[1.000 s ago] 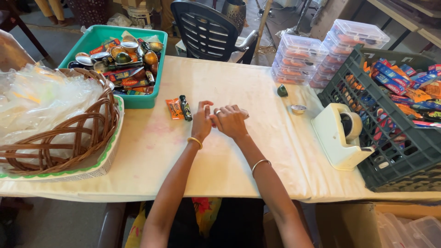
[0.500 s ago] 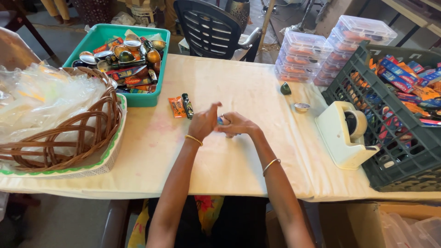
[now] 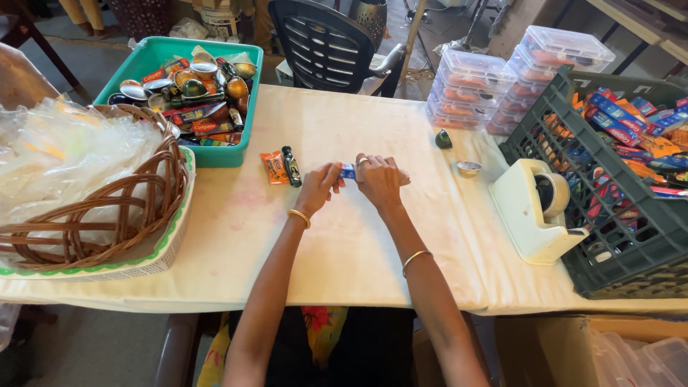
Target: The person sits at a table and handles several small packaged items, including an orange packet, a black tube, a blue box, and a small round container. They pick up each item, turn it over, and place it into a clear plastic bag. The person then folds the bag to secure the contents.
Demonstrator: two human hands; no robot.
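Two hands at table centre: left hand [image 3: 320, 188] and right hand [image 3: 378, 179] closed on opposite ends of a small blue packet [image 3: 348, 170]. Probably light, thin, a little slippery; best pinched at the ends. Just left, an orange sachet [image 3: 274, 166] and dark bottle [image 3: 291, 166]; tape dispenser [image 3: 534, 208] well right.

Basket [image 3: 86, 208] left on table [image 3: 344, 251], tape dispenser [image 3: 534, 211] right, crate [image 3: 623, 215] beyond it

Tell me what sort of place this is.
Probably a kit-packing table in a workshop or storeroom: a teal tub of small toiletries, stacked clear boxes, a tape dispenser, and both hands, left hand and right hand, on a small blue item.
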